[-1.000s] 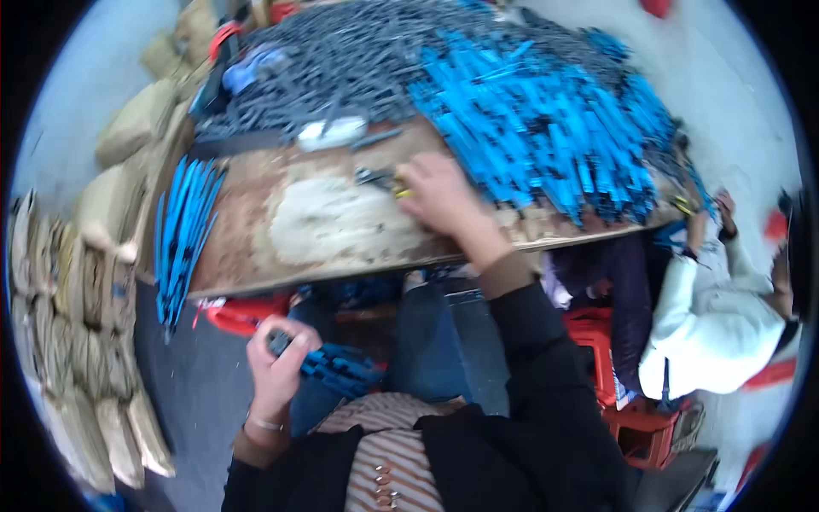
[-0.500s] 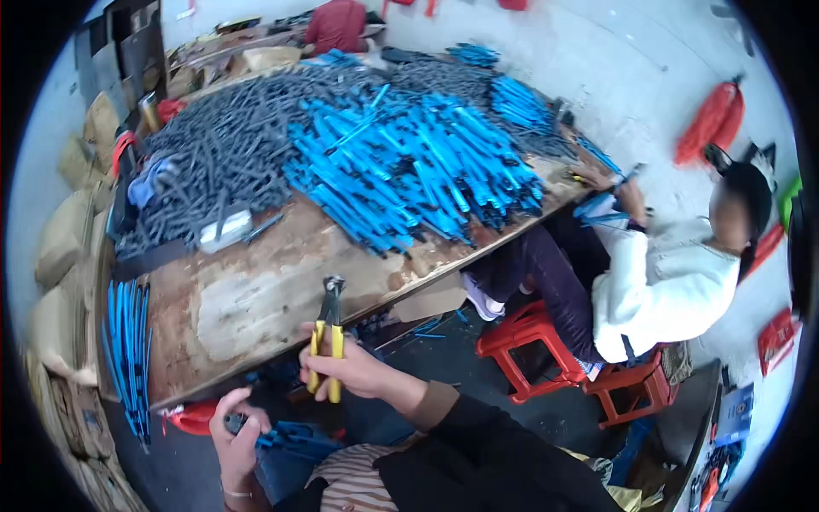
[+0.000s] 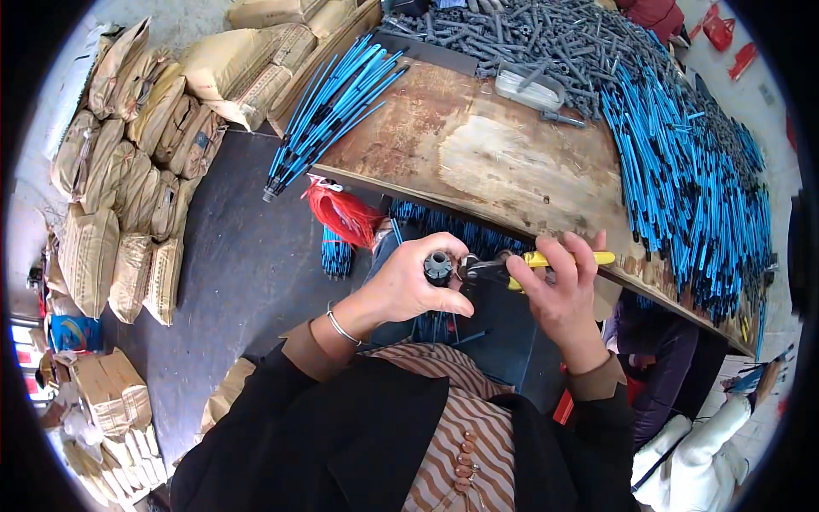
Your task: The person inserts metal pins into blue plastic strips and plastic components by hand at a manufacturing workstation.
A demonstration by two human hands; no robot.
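My left hand [image 3: 397, 286] is curled round a dark grey, ring-shaped plastic fitting [image 3: 438, 268], its slotted round end facing up. In my right hand [image 3: 563, 290] are end-cutting pliers with yellow handles [image 3: 570, 258]. Their metal head reaches to the left hand's fingertips, right beside the fitting; whether the jaws touch it I cannot make out. Both hands are held in front of my body, just off the near edge of the wooden table [image 3: 409, 128]. What hangs below the fitting is mostly hidden by my left hand.
Blue strips with black parts [image 3: 691, 171] are heaped on the table's right, grey plastic pieces [image 3: 546, 34] behind. A blue bundle [image 3: 333, 102] overhangs the left corner, above a red bag [image 3: 341, 213]. Brown sacks [image 3: 128, 162] are stacked at left. A person in white [image 3: 699, 456] sits at right.
The view has swung down and to the left. My hands, apart before, have come together, and the pliers have tipped from upright to sideways, their head now at the left hand.
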